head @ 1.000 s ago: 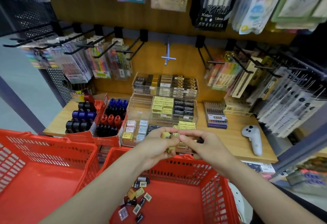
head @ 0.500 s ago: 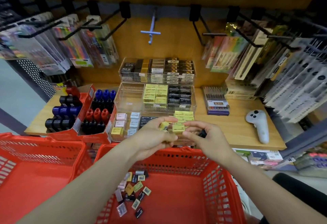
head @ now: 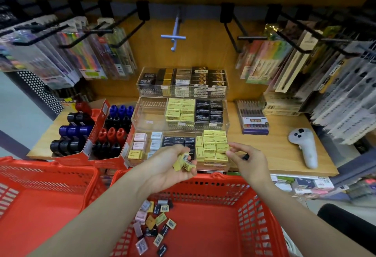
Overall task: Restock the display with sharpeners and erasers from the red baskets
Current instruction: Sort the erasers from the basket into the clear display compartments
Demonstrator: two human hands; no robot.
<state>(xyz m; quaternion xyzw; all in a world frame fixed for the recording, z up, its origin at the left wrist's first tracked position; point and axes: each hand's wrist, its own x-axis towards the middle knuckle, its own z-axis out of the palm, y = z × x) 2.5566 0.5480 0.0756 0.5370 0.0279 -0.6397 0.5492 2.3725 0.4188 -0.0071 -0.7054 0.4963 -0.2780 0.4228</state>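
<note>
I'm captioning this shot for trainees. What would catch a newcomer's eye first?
The two red baskets fill the foreground, the right one holding scattered loose erasers. Above it, the left hand grips yellow erasers near the clear tiered display; the right hand reaches toward its yellow stack.
</note>
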